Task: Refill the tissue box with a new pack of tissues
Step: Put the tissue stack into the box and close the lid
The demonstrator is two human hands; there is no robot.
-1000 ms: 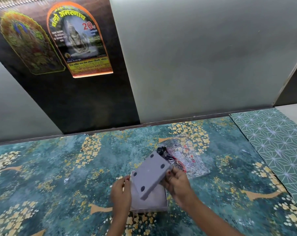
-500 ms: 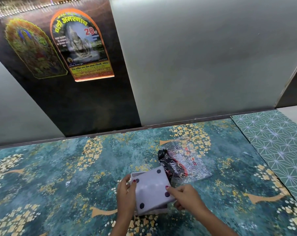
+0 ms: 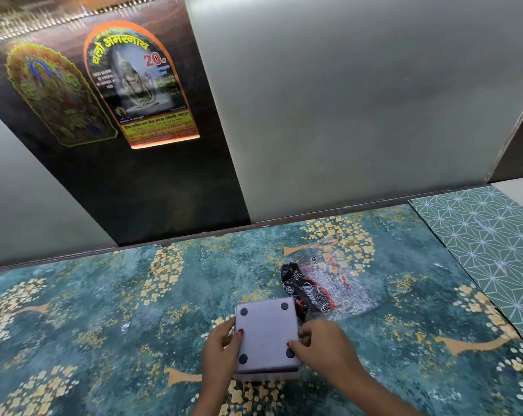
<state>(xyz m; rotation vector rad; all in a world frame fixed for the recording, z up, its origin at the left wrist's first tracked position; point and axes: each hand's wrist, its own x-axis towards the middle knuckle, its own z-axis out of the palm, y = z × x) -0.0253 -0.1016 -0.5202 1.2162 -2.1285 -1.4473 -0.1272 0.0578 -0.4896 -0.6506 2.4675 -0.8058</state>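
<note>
A grey square tissue box (image 3: pixel 266 340) lies upside down on the patterned teal cloth, its flat base panel with black round feet facing up. My left hand (image 3: pixel 221 352) grips the panel's left edge and my right hand (image 3: pixel 323 346) grips its right edge, pressing it flat onto the box body. A thin dark gap shows along the near side. Behind the box on the right lies a clear and black plastic tissue wrapper (image 3: pixel 323 283), crumpled and flat.
The teal floral cloth (image 3: pixel 104 310) covers the surface up to a grey wall with a dark panel bearing two arched stickers (image 3: pixel 140 85). A green geometric mat (image 3: pixel 494 244) lies at the right.
The base panel was tilted up in my right hand a second ago. It has swung down and now lies flat on the box, with both hands at its edges.
</note>
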